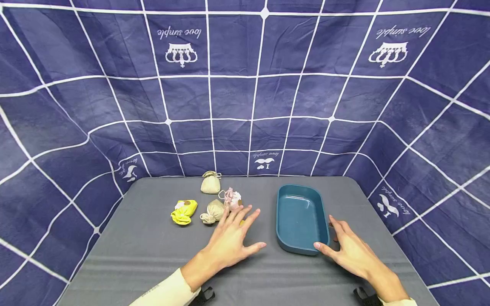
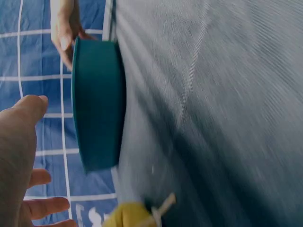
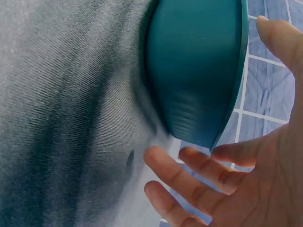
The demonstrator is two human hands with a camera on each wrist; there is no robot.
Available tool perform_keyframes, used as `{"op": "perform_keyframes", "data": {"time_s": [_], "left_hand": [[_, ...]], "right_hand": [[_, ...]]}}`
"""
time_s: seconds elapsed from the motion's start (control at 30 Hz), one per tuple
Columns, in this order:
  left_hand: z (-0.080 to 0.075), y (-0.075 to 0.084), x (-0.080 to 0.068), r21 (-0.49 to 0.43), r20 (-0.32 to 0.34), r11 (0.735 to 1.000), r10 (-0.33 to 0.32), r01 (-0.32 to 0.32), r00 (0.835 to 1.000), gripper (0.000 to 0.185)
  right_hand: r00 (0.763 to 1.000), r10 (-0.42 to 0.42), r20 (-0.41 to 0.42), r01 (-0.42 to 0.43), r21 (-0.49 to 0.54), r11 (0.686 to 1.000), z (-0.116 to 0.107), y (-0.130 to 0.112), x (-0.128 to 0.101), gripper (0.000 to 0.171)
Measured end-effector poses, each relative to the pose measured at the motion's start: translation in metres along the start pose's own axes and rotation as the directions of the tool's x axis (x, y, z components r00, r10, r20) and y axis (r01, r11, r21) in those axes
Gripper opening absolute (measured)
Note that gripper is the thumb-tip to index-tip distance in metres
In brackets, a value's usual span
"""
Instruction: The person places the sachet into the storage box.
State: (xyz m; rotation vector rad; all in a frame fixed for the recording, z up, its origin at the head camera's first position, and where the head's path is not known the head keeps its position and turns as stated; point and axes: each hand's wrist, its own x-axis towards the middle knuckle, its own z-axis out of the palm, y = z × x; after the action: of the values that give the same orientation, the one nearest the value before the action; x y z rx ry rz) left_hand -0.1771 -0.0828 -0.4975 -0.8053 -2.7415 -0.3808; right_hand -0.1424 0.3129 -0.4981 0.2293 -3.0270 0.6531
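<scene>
My left hand hovers with spread fingers over the near side of a cluster of small drawstring pouches. Beneath its fingertips lie a pink pouch and a beige pouch, with a bit of something yellow mostly hidden; the left wrist view shows a yellow pouch with a cord. A blue-green rectangular tray stands to the right, its visible inside bare. My right hand is at the tray's near right corner, thumb by the rim and fingers along the outer side; contact is unclear.
Farther left on the grey table lies a yellow pouch. Another beige pouch sits near the table's back edge. A blue checked cloth walls in the back and sides.
</scene>
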Motion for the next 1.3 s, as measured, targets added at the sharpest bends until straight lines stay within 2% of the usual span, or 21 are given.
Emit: {"op": "perform_keyframes", "data": {"time_s": [0.23, 0.37, 0.6, 0.77, 1.0, 1.3], "left_hand": [[0.018, 0.027, 0.017, -0.022, 0.041, 0.996, 0.093, -0.092, 0.995, 0.088], [0.027, 0.038, 0.024, -0.031, 0.035, 0.991, 0.128, -0.127, 0.991, 0.084], [0.034, 0.047, 0.026, -0.04, 0.013, 0.988, 0.149, -0.149, 0.989, 0.077], [0.034, 0.043, 0.025, -0.014, -0.001, 0.988, 0.153, -0.153, 0.988, 0.07], [0.026, 0.032, 0.017, 0.003, -0.029, 0.994, 0.111, -0.111, 0.993, 0.07], [0.016, 0.011, 0.002, 0.07, -0.094, 0.994, 0.096, -0.09, 0.991, 0.065]], "right_hand": [[1.0, -0.018, 0.009, 0.018, 0.032, 0.999, 0.004, 0.002, 0.004, 0.121], [0.998, -0.056, -0.018, 0.057, 0.047, 0.997, 0.005, 0.002, 0.008, 0.127], [0.993, -0.115, -0.028, 0.117, 0.07, 0.991, 0.006, -0.001, 0.011, 0.129], [0.992, -0.127, -0.023, 0.129, 0.097, 0.987, 0.008, -0.003, 0.016, 0.13], [0.987, -0.148, 0.057, 0.136, 0.177, 0.975, 0.01, -0.013, 0.029, 0.13], [0.975, -0.191, 0.111, 0.161, 0.237, 0.958, 0.02, -0.033, 0.05, 0.134]]}}
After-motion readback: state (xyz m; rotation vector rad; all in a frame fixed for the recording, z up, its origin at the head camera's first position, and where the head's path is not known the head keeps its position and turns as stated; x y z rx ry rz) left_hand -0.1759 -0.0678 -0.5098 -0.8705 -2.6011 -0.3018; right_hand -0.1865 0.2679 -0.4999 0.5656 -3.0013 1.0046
